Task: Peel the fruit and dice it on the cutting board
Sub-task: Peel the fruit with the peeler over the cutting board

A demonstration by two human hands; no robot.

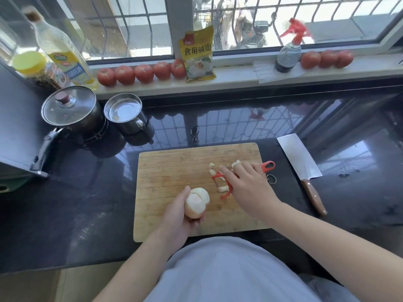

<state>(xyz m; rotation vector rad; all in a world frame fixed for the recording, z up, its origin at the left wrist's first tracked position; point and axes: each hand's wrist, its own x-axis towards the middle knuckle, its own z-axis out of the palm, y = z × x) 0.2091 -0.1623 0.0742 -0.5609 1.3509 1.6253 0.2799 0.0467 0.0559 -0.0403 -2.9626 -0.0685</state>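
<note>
A peeled, pale pink-white fruit [197,202] is held in my left hand [177,219] just above the near part of the wooden cutting board [170,168]. My right hand [250,188] lies palm down over a red peeler [268,166], fingers closed around its middle with the index finger stretched forward. The peeler's blade end sticks out to the left of the hand, low over the board. Several small peel scraps [211,168] lie on the board around the blade end.
A cleaver [298,159] with a wooden handle lies on the dark counter right of the board. A lidded pot [72,107] and a metal cup [123,110] stand at the back left. Tomatoes [144,73], a yellow packet [198,55] and a spray bottle [287,55] line the windowsill.
</note>
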